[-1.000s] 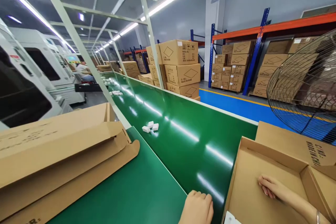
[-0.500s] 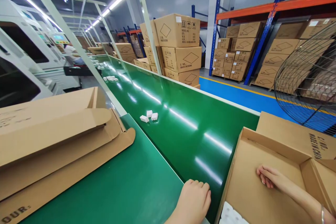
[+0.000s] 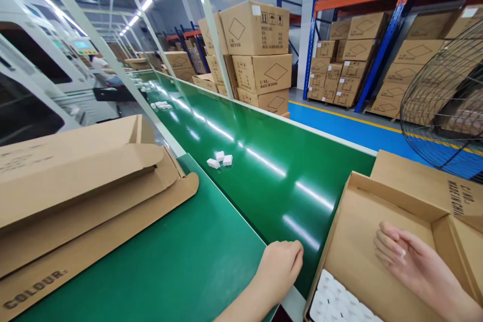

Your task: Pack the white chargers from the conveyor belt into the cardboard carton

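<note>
Boxed white pieces point(image 3: 335, 299) — cut off below; fan point(image 3: 449, 98) — cut off right.

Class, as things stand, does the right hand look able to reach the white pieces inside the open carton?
Probably yes: the right hand, with no object showing in it, is over the open carton, and nothing visible blocks its way to the white pieces.

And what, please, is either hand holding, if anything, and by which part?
The right hand appears empty; what the left hand holds, if anything, cannot be told.
</note>
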Demonstrator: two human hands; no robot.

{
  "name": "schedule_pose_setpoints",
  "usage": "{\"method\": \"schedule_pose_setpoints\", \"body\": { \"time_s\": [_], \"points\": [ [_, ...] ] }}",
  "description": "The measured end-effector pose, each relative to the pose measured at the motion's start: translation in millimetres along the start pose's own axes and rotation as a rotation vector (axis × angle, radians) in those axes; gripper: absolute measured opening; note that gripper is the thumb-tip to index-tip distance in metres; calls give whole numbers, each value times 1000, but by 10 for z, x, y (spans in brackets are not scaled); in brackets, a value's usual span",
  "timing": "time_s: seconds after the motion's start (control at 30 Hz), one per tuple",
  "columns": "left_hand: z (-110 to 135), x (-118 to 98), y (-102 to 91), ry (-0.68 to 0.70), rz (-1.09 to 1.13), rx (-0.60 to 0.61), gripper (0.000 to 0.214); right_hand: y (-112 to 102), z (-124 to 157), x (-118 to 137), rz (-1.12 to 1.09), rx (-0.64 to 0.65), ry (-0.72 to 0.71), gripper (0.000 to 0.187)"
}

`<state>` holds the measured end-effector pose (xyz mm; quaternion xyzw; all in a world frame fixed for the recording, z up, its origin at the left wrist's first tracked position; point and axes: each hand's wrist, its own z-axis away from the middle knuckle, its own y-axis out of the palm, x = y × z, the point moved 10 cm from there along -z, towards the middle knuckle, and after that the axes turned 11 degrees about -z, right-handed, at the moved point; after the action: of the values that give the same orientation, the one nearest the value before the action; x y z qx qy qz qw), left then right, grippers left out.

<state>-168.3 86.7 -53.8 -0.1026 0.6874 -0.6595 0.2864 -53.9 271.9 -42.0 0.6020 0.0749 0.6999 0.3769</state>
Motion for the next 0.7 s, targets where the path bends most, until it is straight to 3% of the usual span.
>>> {"method": "schedule_pose_setpoints", "body": {
  "time_s": [0.1,0.17,0.27,0.4,0.7],
  "points": [
    [23,50,-49,-37,78,-35,22,584,237,-196,-298,142,83,31],
    [34,24,-34,-14,18,-46,22,964,396,-300,-455,263,146,31],
    [42,-72,54,69,-151,-38,22,1282,559,-374,-554,363,177,31],
    [53,-121,116,106,-194,-37,23,1394,651,-417,-557,413,181,29],
    [57,-125,68,109,-176,-43,24,1339,675,-445,-450,388,144,29]
  ]
}}
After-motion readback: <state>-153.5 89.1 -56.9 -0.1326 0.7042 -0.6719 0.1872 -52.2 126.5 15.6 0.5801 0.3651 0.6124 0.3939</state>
